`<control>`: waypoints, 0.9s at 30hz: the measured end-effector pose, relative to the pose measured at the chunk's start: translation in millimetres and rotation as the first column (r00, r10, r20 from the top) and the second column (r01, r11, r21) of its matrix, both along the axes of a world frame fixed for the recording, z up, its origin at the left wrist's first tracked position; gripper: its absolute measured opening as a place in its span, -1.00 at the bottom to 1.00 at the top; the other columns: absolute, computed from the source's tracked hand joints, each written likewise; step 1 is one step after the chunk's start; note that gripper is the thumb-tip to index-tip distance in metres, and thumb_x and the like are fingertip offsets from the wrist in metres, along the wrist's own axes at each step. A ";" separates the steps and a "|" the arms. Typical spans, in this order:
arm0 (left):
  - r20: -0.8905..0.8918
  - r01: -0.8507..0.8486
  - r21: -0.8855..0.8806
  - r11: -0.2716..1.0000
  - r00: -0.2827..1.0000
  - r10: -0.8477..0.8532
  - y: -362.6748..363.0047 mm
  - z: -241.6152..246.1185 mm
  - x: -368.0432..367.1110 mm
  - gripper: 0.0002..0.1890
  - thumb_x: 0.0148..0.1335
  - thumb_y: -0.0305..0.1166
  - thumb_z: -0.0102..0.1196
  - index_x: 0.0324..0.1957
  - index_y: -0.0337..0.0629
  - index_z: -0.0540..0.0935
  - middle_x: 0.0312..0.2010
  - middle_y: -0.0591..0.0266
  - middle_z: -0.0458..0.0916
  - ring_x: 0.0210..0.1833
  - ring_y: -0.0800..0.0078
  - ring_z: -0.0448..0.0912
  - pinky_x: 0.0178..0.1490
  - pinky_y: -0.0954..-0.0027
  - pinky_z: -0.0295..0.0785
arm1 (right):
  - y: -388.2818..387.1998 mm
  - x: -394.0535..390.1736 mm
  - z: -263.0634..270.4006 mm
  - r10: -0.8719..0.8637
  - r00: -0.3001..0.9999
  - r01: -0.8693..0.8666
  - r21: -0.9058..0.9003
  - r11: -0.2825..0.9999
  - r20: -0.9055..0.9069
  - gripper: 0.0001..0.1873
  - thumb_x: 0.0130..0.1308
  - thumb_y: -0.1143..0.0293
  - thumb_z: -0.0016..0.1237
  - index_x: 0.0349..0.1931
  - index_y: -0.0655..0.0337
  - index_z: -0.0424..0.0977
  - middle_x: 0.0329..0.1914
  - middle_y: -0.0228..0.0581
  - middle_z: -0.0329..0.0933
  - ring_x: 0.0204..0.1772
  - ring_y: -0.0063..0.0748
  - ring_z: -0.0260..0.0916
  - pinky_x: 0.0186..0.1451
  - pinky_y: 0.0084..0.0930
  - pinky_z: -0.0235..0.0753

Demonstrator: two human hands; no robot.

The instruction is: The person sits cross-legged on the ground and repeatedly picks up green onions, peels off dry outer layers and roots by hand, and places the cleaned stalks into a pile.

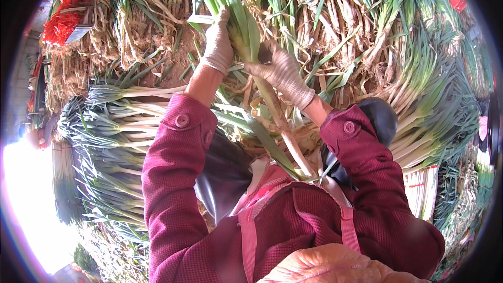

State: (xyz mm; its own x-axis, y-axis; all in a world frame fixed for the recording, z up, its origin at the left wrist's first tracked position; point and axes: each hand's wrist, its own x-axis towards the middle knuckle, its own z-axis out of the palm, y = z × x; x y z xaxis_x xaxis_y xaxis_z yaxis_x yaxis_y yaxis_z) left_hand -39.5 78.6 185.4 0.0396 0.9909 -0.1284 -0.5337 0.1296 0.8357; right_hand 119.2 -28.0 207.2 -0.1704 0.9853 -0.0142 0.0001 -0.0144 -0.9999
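A large long green onion [275,106] slants across the middle. Its green leaves point away from me, and its pale, dirt-streaked stalk runs down to my apron. My left hand [221,45], in a pale knit glove, is wrapped around the left side of the leaves. Lower down, my gloved right hand [281,71] grips where the leaves join the stalk, its thumb lying across the front. A loose green leaf [263,137] hangs beside the stalk. The fingertips behind the onion are partly hidden.
Unpeeled onions with dry, rooty skins [334,27] are heaped ahead. Clean white-stalked onions [118,125] lie layered at left, and more onions [424,133] at right. Red ties [63,27] hang at upper left. Bound bundles [421,192] stand behind at right. My dark-covered knee [377,120] juts forward.
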 end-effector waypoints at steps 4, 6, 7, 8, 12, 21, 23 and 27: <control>-0.057 -0.076 -0.042 0.996 0.996 0.074 -4.9 -4.2 4.9 -0.56 0.40 -0.07 0.10 0.14 -0.18 0.53 -0.03 0.18 0.64 -0.01 0.36 0.60 0.11 0.30 0.53 | -1.6 0.9 2.5 0.007 0.999 -0.007 0.001 1.000 0.035 -0.55 0.10 0.40 0.35 -0.04 0.30 0.46 -0.17 -0.24 0.61 -0.10 -0.49 0.50 0.02 -0.50 0.53; -0.099 -0.087 -0.019 0.996 0.991 0.084 -4.0 -13.7 1.6 -0.57 0.39 -0.08 0.11 0.11 -0.18 0.55 -0.07 0.20 0.64 -0.04 0.38 0.60 0.08 0.32 0.53 | -10.6 -0.3 2.5 -0.021 0.992 0.021 0.005 1.000 0.126 -0.60 0.12 0.36 0.33 -0.08 0.25 0.48 -0.24 -0.26 0.62 -0.18 -0.51 0.51 -0.07 -0.46 0.55; -0.093 -0.134 0.043 0.990 0.986 0.137 -0.6 -21.1 -0.4 -0.59 0.39 -0.07 0.12 0.06 -0.21 0.57 -0.11 0.22 0.65 -0.08 0.43 0.58 0.05 0.36 0.53 | -18.5 -3.1 2.8 -0.130 0.914 0.020 0.279 0.960 0.383 -0.63 0.17 0.35 0.27 -0.07 0.24 0.47 -0.32 -0.28 0.60 -0.27 -0.54 0.49 -0.13 -0.43 0.54; -0.287 -0.173 -0.099 0.980 0.948 0.138 1.6 -29.8 -11.3 -0.56 0.38 -0.03 0.11 0.05 -0.19 0.58 -0.15 0.24 0.66 -0.15 0.41 0.59 -0.03 0.33 0.54 | -26.0 -2.3 3.9 -0.040 0.924 -0.062 0.252 0.966 0.379 -0.57 0.19 0.31 0.27 0.00 0.27 0.46 -0.31 -0.27 0.62 -0.28 -0.52 0.52 -0.18 -0.44 0.55; -0.927 0.143 0.286 0.947 0.291 0.236 38.5 -73.7 -74.7 -0.46 0.38 0.13 -0.04 0.17 -0.05 0.40 -0.03 0.22 0.50 -0.04 0.26 0.49 0.02 0.22 0.46 | -66.1 6.4 14.1 0.120 0.988 -0.069 0.418 0.906 -0.096 -0.65 0.24 0.38 0.17 0.00 0.27 0.47 -0.26 -0.26 0.49 -0.24 -0.47 0.44 -0.17 -0.47 0.48; -0.293 -0.093 -0.188 0.978 0.956 0.034 94.9 -110.6 -189.2 -0.02 0.24 0.42 -0.12 0.51 -0.01 0.07 0.42 0.04 0.22 0.33 0.12 0.37 0.43 0.05 0.30 | -72.3 80.4 19.3 0.172 0.963 -0.154 0.101 0.983 -0.208 -0.74 0.14 0.37 0.16 -0.26 0.33 0.44 -0.46 -0.37 0.49 -0.42 -0.47 0.48 -0.35 -0.49 0.51; -0.199 -0.198 -0.126 0.972 0.965 0.170 91.4 -99.8 -197.2 -0.02 0.24 0.44 -0.14 0.50 -0.02 0.11 0.40 -0.02 0.25 0.34 0.10 0.37 0.42 0.03 0.30 | -77.1 95.4 -0.5 0.281 0.867 -0.304 -0.009 0.953 0.412 -0.70 0.05 0.34 0.20 -0.24 0.30 0.53 -0.45 -0.22 0.56 -0.36 -0.25 0.55 -0.32 -0.34 0.54; -0.350 -0.495 -0.150 0.856 0.836 0.422 77.4 -70.4 -201.5 -0.10 0.32 0.44 -0.49 0.52 0.08 0.08 0.50 0.28 0.12 0.57 0.19 0.02 0.59 -0.21 -0.22 | -84.6 122.0 -44.2 0.352 0.180 -0.281 -0.295 0.913 0.919 -0.70 -0.11 0.29 0.26 -0.33 0.21 0.68 -0.45 -0.14 0.64 -0.28 -0.01 0.65 -0.28 -0.15 0.59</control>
